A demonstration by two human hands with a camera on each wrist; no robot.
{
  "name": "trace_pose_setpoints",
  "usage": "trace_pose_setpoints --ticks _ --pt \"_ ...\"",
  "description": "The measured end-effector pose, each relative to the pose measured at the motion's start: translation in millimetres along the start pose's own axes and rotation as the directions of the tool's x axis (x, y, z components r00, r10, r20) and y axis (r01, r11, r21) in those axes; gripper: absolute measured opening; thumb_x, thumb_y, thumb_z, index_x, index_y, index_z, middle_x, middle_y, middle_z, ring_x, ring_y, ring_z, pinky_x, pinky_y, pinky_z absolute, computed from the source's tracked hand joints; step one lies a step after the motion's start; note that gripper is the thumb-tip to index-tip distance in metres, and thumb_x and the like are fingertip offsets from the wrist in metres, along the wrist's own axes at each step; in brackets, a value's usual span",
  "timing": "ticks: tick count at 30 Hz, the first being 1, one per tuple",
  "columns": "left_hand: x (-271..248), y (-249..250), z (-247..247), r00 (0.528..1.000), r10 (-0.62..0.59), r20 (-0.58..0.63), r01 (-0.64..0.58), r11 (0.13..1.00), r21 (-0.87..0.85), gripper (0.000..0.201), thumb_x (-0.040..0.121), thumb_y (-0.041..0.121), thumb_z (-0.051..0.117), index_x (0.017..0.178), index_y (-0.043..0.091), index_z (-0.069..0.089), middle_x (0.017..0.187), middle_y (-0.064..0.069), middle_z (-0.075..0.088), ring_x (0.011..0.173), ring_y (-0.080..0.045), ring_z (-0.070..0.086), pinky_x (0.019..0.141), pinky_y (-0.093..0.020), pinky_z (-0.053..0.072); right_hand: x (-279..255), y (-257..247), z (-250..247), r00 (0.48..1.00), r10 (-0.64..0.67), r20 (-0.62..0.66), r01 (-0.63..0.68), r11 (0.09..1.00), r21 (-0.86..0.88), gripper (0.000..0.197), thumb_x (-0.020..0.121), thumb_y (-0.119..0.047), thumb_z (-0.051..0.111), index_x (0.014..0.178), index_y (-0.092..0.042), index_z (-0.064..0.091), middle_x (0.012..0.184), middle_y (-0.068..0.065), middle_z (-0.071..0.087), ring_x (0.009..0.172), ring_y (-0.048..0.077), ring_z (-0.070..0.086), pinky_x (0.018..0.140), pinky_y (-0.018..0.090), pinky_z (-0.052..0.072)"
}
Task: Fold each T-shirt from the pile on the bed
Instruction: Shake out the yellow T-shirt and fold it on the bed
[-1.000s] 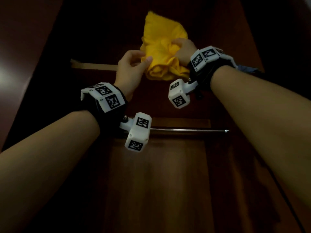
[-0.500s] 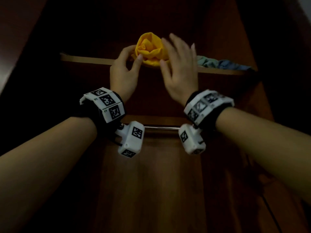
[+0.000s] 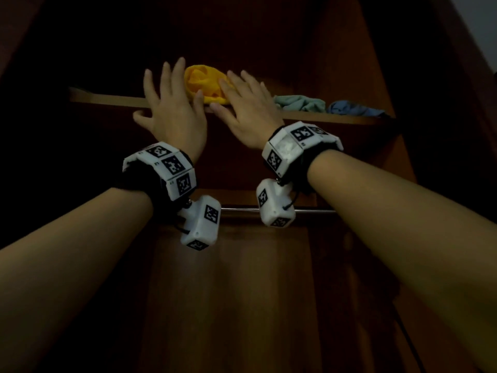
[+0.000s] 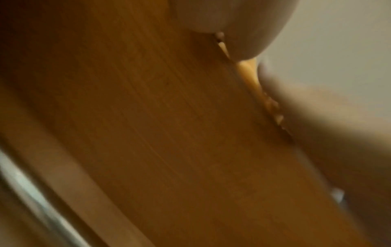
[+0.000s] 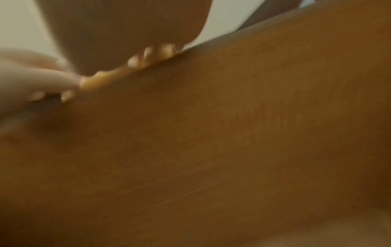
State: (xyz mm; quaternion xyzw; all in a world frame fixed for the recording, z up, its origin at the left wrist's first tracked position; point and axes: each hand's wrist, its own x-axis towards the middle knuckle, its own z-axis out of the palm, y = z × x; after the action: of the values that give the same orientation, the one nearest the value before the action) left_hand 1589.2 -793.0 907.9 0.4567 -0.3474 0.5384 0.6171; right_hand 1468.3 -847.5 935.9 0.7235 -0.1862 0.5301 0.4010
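Sitting on shelf (image 3: pixel 113 99), yellow T-shirt (image 3: pixel 205 86), between both flat hands (image 3: pixel 212 114)

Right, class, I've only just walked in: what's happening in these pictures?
A person is reaching up into a dark wooden wardrobe. Both the left hand and the right hand are open, fingers spread, on either side of a bundled yellow T-shirt lying on the upper shelf. Neither hand grips it. Further right on that shelf lie a green garment and a blue garment. A metal hanging rail runs below.
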Motion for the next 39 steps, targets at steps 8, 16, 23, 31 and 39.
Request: trace_pose_setpoints --ticks 8,16,23,31,39 --pt "-15.6 2.0 7.7 0.929 0.335 0.16 -0.363 0.91 0.203 0.048 0.1 0.047 0.03 0.144 0.029 0.037 0.159 -0.001 0.017 0.148 -0.024 0.009 0.108 -0.068 -0.003 -13.0 45.5 -9.6 0.975 0.217 -0.057 -0.204 0.963 0.178 0.051 0.101 -0.048 0.018 0.144 -0.025 0.035 0.15 0.005 0.035 0.14 0.023 0.027 0.116 0.048 0.008" --pt "-3.8 17.4 5.6 0.919 0.311 0.243 -0.357 0.917 0.178 0.056 0.096 0.058 0.031 0.134 0.021 0.05 0.154 -0.005 0.031 0.134 -0.037 0.036 0.114 -0.058 0.007 -39.2 93.2 -18.3 0.982 0.178 -0.056 -0.18 0.983 -0.043 0.053 0.101 -0.046 0.021 0.114 -0.014 0.061 0.106 0.012 0.063 0.107 0.03 0.051 0.092 0.043 0.036" --pt "-8.2 31.3 16.7 0.894 0.336 0.295 -0.4 0.897 0.19 0.06 0.094 0.061 0.032 0.133 0.019 0.05 0.151 -0.008 0.035 0.136 -0.038 0.032 0.115 -0.056 0.006 -40.4 93.2 -20.4 0.978 0.209 -0.007 -0.209 0.977 -0.046 0.051 0.101 -0.044 0.022 0.119 -0.014 0.059 0.113 0.011 0.062 0.111 0.03 0.05 0.093 0.043 0.035" --pt "-29.3 21.8 6.5 0.926 0.346 0.153 -0.355 0.934 0.033 0.048 0.094 0.041 0.047 0.131 0.01 0.049 0.15 -0.016 0.034 0.137 -0.035 0.031 0.113 -0.045 0.023 -50.9 98.4 -18.7 0.983 0.172 0.065 -0.177 0.981 0.076 0.049 0.101 -0.044 0.024 0.135 -0.016 0.046 0.133 0.006 0.052 0.128 0.024 0.041 0.109 0.043 0.023" --pt "-68.9 63.0 -15.1 0.954 0.208 0.216 -0.193 0.977 -0.088 0.041 0.092 0.032 0.054 0.125 0.006 0.051 0.141 -0.014 0.04 0.13 -0.032 0.037 0.102 -0.042 0.036 -99.9 84.2 -25.9 0.957 0.279 -0.073 -0.223 0.876 0.427 0.043 0.099 -0.036 0.041 0.134 -0.012 0.046 0.139 0.006 0.047 0.131 0.021 0.04 0.109 0.033 0.03"
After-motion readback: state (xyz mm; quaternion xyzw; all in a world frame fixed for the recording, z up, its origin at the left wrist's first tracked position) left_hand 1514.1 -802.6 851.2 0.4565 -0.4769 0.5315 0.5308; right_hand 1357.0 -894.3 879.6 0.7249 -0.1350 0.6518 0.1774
